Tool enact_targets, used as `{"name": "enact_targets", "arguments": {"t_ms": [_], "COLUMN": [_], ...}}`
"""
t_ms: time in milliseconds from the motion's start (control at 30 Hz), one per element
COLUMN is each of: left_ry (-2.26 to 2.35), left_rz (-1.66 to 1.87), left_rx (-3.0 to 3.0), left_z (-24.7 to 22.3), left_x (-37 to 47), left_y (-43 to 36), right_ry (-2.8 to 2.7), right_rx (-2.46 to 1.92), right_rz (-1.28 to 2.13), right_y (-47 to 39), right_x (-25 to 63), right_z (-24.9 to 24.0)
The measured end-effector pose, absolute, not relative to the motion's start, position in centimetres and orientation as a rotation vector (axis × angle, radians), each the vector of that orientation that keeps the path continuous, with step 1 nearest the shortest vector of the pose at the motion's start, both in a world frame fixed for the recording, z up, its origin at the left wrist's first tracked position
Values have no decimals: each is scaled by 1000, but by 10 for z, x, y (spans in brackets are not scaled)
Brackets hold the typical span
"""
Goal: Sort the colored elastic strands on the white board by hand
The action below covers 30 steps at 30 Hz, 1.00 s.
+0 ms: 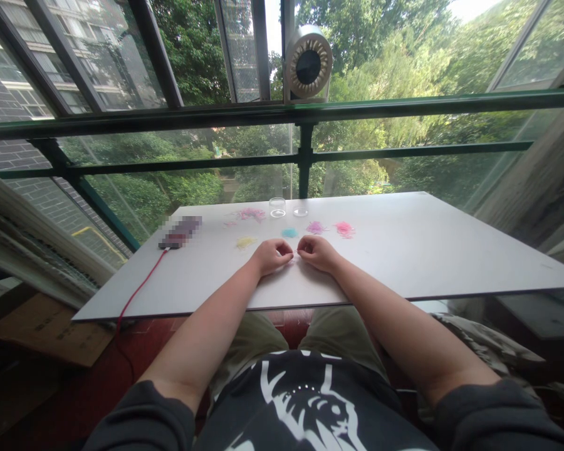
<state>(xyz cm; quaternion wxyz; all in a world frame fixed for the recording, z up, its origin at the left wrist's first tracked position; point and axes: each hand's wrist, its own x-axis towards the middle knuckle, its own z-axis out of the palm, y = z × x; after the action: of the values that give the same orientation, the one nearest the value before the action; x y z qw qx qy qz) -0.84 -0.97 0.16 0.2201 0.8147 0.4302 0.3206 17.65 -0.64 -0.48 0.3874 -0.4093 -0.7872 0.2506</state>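
Note:
My left hand (273, 256) and my right hand (318, 253) rest close together near the middle of the white table (404, 250). Both are closed in a pinch, fingertips facing each other with a narrow gap between. Whatever they pinch is too small to name. Just beyond the hands lie small heaps of thin pieces: yellow (245, 242), teal (289, 233), purple (316, 227) and red-pink (344, 230). Farther back is a looser pink heap (251, 214). A clear round container (277, 208) stands behind them, beside a low clear disc or lid (301, 212).
At the table's left lies a blurred-out device (181, 233) with a red cable (143, 282) running over the front edge. Beyond the table are a green railing (192, 114) and a round fan (309, 66). A cardboard box (51, 326) sits below left.

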Motion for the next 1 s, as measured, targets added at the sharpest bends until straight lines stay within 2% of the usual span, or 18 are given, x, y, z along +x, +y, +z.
{"name": "enact_targets", "arguments": {"t_ms": [1000], "left_ry": [1218], "left_rz": [892], "left_rx": [2158], "left_z": [-2], "left_x": [-7], "left_y": [-6], "right_ry": [-1866], "right_rx": [-1160], "right_rz": [448], "right_y": [8], "right_x": [192], "right_z": [-9]}}
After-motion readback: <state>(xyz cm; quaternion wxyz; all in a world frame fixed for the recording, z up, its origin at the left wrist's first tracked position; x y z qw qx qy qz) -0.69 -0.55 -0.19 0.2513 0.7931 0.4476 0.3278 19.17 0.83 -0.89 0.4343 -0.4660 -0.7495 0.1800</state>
